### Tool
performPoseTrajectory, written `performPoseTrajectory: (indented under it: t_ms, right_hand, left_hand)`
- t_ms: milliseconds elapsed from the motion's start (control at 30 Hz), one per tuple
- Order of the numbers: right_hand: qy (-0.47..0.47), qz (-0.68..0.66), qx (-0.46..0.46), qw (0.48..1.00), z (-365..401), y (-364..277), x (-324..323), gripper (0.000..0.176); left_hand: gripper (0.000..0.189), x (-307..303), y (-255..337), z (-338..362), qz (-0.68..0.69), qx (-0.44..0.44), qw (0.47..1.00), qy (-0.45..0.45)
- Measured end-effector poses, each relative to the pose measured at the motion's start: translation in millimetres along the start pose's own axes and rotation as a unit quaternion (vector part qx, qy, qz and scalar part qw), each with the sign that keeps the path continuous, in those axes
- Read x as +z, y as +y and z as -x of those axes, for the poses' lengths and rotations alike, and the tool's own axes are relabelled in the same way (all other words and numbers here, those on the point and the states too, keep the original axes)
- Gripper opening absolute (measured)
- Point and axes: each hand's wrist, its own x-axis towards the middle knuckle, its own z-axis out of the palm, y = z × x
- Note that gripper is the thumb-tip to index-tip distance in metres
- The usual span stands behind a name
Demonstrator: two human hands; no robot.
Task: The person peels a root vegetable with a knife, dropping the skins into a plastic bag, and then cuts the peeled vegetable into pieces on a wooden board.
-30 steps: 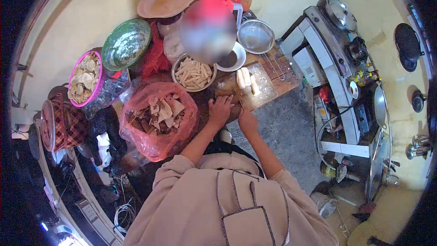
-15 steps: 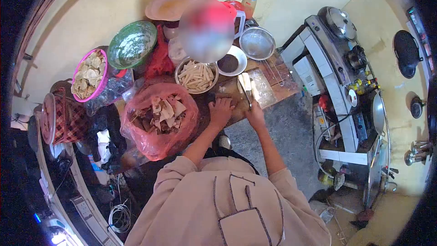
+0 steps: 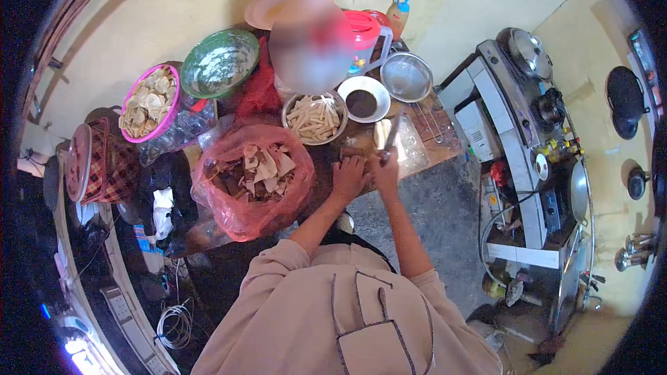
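Hands: just beside each other; left hand [image 3: 352, 179] lies palm down at the near edge, fingers bent, and I cannot tell whether it grips anything; right hand [image 3: 385, 172] is closed around a knife handle.
Worktop [image 3: 325, 158]: under and beyond both hands, crowded on its far side.
Red plastic bag [image 3: 243, 226]: left of the left hand, mouth open, filled with brown and whitish scraps [image 3: 262, 170].
Green basin [image 3: 221, 62]: farther off, beyond the bag and left of the hands, whitish smears inside.
Pink basket [image 3: 176, 97]: farthest left of these, heaped with pale slices [image 3: 148, 105].
Metal bowl [image 3: 316, 142]: beyond the left hand, full of pale sticks [image 3: 314, 117].
Sieve [image 3: 406, 76]: beyond the right hand and slightly right, handle towards it.
White bowl [image 3: 372, 85]: straight beyond the right hand, dark contents.
Knife [image 3: 394, 132]: blade pointing away from the right hand.
Pale pieces [image 3: 379, 135]: just beyond the right hand, beside the blade; contact unclear.
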Motion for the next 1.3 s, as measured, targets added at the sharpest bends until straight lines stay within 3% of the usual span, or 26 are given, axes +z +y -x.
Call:
performPoseTrajectory:
  t_ms: [67, 133, 200, 267, 300, 333, 367, 433, 500, 533, 633, 733, 833, 933, 1033, 1300]
  right_hand:
    - [-0.003, 0.159, -0.126, 0.979, 17, -63, 38, 0.029]
    - [-0.177, 0.062, -0.065, 0.98, 32, -110, 68, 0.041]
    - [-0.152, 0.11, -0.25, 0.95, 32, -114, 107, 0.049]
    - [-0.13, 0.054, -0.233, 0.962, 32, -113, 107, 0.043]
    - [-0.119, 0.025, -0.226, 0.967, 32, -119, 104, 0.04]
    - [-0.092, 0.135, -0.171, 0.972, 36, -123, 82, 0.037]
    - [-0.077, 0.246, -0.112, 0.96, 40, -128, 60, 0.034]
    - [-0.05, 0.167, -0.059, 0.983, 23, -88, 27, 0.03]
    - [-0.036, 0.125, -0.016, 0.991, 23, -79, -10, 0.027]
    - [-0.037, 0.122, -0.001, 0.992, 29, -87, -28, 0.025]
    - [-0.101, 0.208, -0.001, 0.973, 44, -94, -59, 0.022]
    - [-0.086, 0.256, -0.082, 0.959, 60, -88, -56, 0.019]
    - [-0.092, 0.221, -0.028, 0.97, 74, -117, -46, 0.017]
    - [-0.045, 0.252, -0.045, 0.966, 82, -116, -37, 0.016]
    - [-0.036, 0.243, -0.059, 0.967, 80, -111, -33, 0.016]
    - [-0.055, 0.277, -0.023, 0.959, 76, -132, -26, 0.019]
  left_hand:
    - [0.044, -4, -1, 1, -0.004, -0.008, 1.0, -0.03]
    - [0.045, -7, -1, 0, 0.008, -0.024, 0.997, -0.068]
    - [0.047, -9, -3, -4, 0.044, -0.048, 0.992, -0.105]
    - [0.048, -16, -1, -8, 0.086, -0.085, 0.985, -0.122]
    - [0.047, -5, -7, -9, 0.365, -0.096, 0.92, -0.107]
    - [0.046, 22, -16, -6, 0.614, -0.097, 0.779, -0.083]
    - [0.046, 46, -24, -4, 0.813, -0.09, 0.572, -0.054]
    - [0.043, 50, -28, -5, 0.903, -0.126, 0.404, -0.069]
    - [0.04, 10, -21, -6, 0.781, -0.222, 0.561, -0.162]
    - [0.039, -7, -17, -10, 0.799, -0.244, 0.522, -0.173]
    - [0.037, -35, -13, -18, 0.816, -0.165, 0.512, -0.213]
    - [0.035, -47, -5, -26, 0.851, -0.219, 0.431, -0.205]
    - [0.04, -87, 22, -25, 0.841, -0.222, 0.467, -0.158]
    - [0.048, -92, 29, -26, 0.771, -0.186, 0.598, -0.114]
    - [0.046, -102, 35, -29, 0.747, -0.111, 0.651, -0.081]
    - [0.042, -90, 31, -28, 0.691, -0.16, 0.705, -0.028]
